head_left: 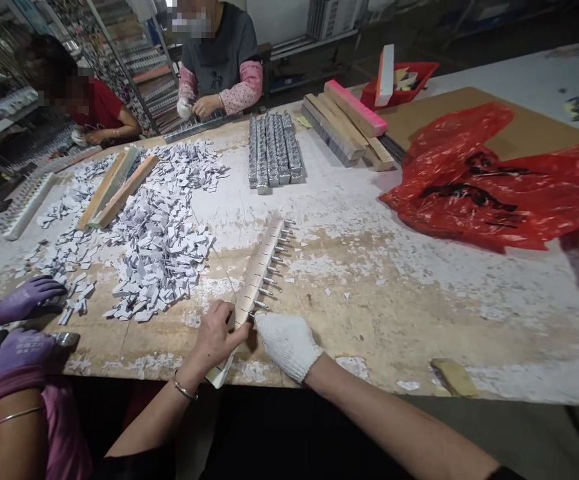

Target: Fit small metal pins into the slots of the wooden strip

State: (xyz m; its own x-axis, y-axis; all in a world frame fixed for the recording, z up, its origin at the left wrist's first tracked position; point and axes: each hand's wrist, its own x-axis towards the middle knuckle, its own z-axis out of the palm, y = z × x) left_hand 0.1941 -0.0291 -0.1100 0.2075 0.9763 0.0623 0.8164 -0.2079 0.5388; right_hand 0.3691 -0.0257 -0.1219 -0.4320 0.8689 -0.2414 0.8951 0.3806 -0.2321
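Observation:
A long pale wooden strip (259, 267) lies slanted on the worn table (419, 293), with several small metal pins sticking out of its right side. My bare left hand (215, 337) grips the strip near its lower end. My right hand (287, 341), in a white knit glove, is closed against the strip's right edge at the lowest pin, fingers pinched together; what they hold is hidden. A large heap of small white pieces (159, 233) lies just left of the strip.
A co-worker's purple-gloved hands (19, 333) work at the near left. Two other people sit at the far side. Stacked filled strips (274, 150), wooden bars (344, 123), a red tray (399, 83) and a red plastic bag (489, 180) lie beyond.

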